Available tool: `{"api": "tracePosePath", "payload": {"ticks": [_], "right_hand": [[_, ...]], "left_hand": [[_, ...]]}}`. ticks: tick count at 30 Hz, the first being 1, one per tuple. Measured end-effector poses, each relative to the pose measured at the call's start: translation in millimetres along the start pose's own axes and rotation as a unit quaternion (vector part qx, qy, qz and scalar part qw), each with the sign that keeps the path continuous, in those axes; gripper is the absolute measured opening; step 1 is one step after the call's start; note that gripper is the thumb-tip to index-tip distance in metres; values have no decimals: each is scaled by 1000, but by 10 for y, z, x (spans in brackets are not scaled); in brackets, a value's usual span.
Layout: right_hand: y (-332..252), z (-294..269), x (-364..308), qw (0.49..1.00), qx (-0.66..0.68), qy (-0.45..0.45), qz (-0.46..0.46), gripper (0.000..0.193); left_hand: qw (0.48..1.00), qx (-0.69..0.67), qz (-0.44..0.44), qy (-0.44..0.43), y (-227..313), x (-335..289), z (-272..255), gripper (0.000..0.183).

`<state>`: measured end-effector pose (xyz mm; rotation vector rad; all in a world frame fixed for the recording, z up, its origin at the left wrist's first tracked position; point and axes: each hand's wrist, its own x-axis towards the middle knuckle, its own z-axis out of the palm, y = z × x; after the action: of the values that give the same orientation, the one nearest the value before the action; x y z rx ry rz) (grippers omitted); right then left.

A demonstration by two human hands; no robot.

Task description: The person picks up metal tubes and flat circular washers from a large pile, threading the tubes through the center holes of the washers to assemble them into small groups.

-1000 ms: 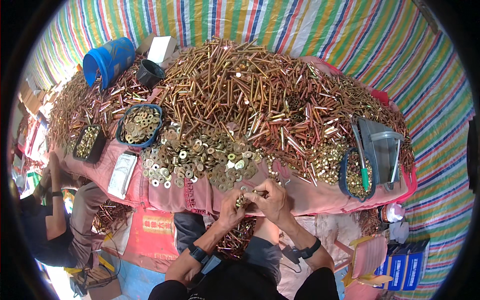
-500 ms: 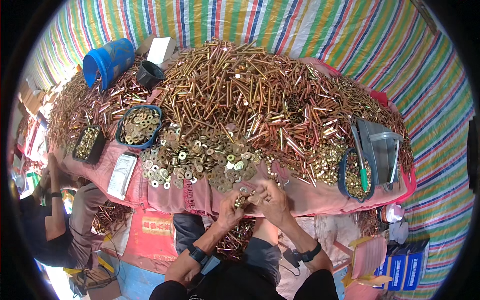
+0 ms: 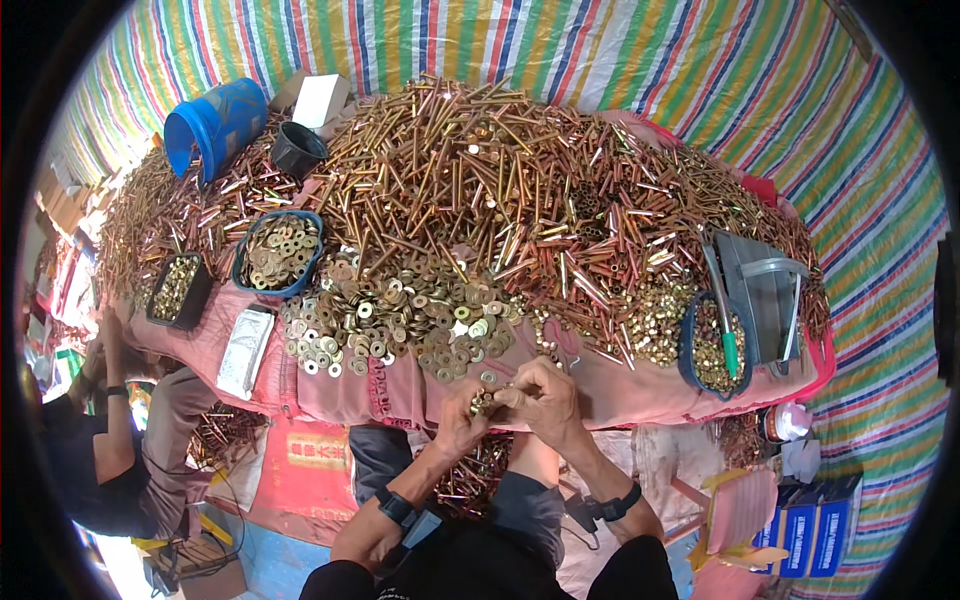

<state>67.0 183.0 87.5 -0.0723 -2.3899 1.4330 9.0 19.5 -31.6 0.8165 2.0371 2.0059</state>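
My left hand (image 3: 459,420) is closed around a small cluster of gold-coloured metal pieces (image 3: 481,403), which look like nuts or bolt ends. Fingers bent in a pinch, my right hand (image 3: 546,404) meets that cluster from the right; whatever its fingertips grip is too small to make out. Both hands are at the near edge of a pink cloth (image 3: 620,390). Just beyond them lies a spread of flat washers (image 3: 400,312), and behind it a large heap of long coppery metal rods or bolts (image 3: 450,190).
A blue tub (image 3: 280,256) of washers and a black tray (image 3: 178,290) of nuts stand left. On the right, a blue tub (image 3: 716,370) of nuts holds a green-handled tool (image 3: 729,352) beside a grey bin (image 3: 755,300). Another person (image 3: 110,430) sits far left.
My right hand's fingers have curled and drawn into a tighter pinch against the pieces in my left hand. My left hand has stayed nearly in place.
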Motion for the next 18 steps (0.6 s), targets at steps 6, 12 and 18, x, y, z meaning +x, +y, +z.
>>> {"api": "tracePosePath", "payload": {"ticks": [6,12,18], "right_hand": [[239,-3,-38,1000,-12,25,14,28],[457,-107,-242,961,172,-8,215,20],[451,-38,-272,989,-65,-90,95,20]], "left_hand": [[999,-6,32,-2,-8,6,-5,28],[992,-11,55,114,225,90,88,29],[983,64,55,161,379,66,-74,29]]}}
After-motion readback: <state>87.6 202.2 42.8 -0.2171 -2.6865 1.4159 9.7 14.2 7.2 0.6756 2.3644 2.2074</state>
